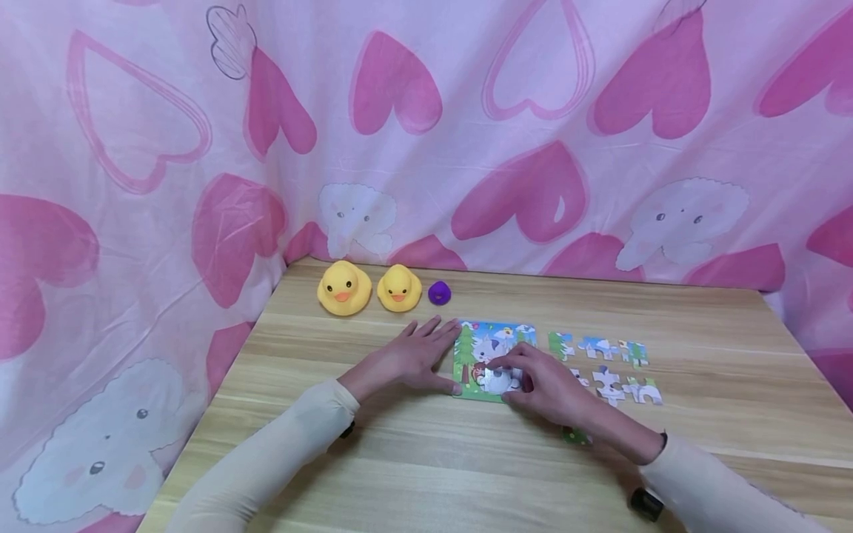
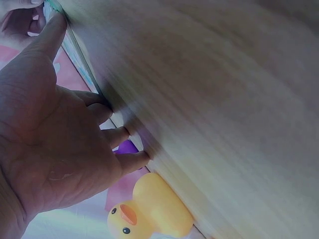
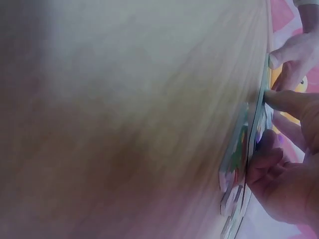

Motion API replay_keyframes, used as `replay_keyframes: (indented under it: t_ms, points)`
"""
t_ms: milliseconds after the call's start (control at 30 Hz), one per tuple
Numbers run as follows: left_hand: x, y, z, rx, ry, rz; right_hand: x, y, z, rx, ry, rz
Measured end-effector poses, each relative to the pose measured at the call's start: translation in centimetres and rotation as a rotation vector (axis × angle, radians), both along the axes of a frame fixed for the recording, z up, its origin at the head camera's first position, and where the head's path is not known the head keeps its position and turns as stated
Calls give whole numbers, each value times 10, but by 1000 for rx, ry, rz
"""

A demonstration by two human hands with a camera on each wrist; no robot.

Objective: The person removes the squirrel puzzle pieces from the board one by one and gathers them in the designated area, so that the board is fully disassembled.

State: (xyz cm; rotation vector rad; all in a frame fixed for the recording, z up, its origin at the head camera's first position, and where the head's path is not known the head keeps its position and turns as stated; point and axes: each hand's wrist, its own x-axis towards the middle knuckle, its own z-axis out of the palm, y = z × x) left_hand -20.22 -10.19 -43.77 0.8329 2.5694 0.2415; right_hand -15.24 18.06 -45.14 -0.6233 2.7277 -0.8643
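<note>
A jigsaw puzzle board (image 1: pixel 466 396) with a cartoon animal and green trees lies flat on the table. My left hand (image 1: pixel 416 357) rests at its left side, fingers spread and thumb at the lower left corner; the left wrist view shows the palm. My right hand (image 1: pixel 549 385) reaches over the board from the right, its index finger and thumb at a pale puzzle piece (image 1: pixel 492 380) in the lower middle. The hand covers part of this piece and the board's right side. In the right wrist view, the right thumb (image 3: pixel 286 101) touches the board's edge.
Several loose puzzle pieces (image 1: pixel 609 385) lie right of the board, and a green one (image 1: pixel 576 435) is partly under the right forearm. Behind stand a large yellow duck (image 1: pixel 344 289), a smaller yellow duck (image 1: pixel 399 289) and a small purple duck (image 1: pixel 439 293). A pink heart-patterned curtain (image 1: pixel 426 163) hangs beyond.
</note>
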Motion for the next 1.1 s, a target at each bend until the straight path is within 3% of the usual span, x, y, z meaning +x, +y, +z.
replay_keyframes:
  t_ms: [233, 467, 667, 867, 1100]
  points:
    - [-2, 1, 2, -8, 7, 3, -3, 0, 4, 20, -25, 12]
    - [-2, 2, 3, -8, 6, 3, -2, -1, 7, 72, 49, 1]
    - [-1, 3, 2, -2, 0, 3, -3, 5, 2, 5, 48, -6]
    - [-1, 3, 2, -6, 7, -5, 4, 37, 6, -102, 72, 10]
    - [1, -1, 3, -16, 11, 6, 22, 98, 15, -71, 242, 36]
